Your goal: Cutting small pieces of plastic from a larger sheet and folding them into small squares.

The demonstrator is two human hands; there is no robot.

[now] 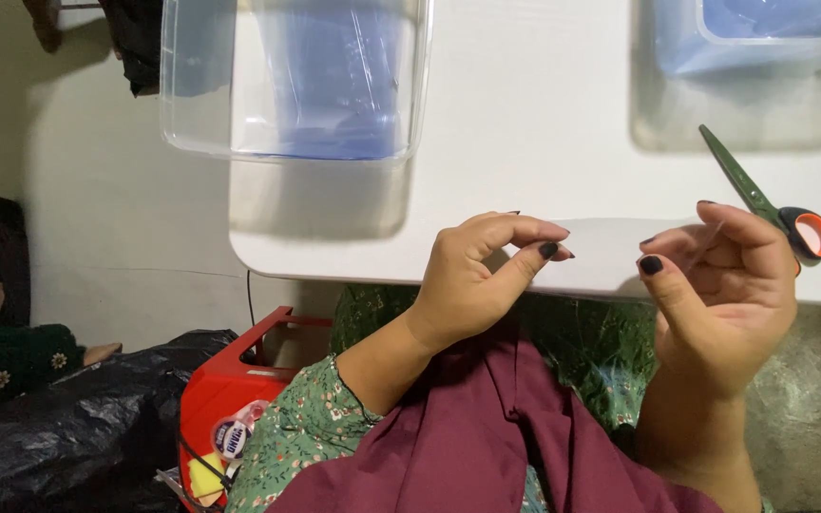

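My right hand (719, 294) is raised in front of the white table's near edge (353, 261). It holds a pair of scissors (762, 201) with green blades and an orange-lined handle, blades pointing up and to the left. The thumb and forefinger are also pinched together. A little to its left, my left hand (482, 275) has thumb and forefinger pinched, fingertips towards the right hand. Whatever is between the fingers is too thin to make out. Both hands hover above my lap, which is covered in maroon and green floral cloth.
A clear plastic bin (296, 85) with blue plastic film inside stands on the table at the back, and a second one (753, 33) at the back right. A red crate (230, 399) and a black plastic bag (68, 418) lie on the floor to the left.
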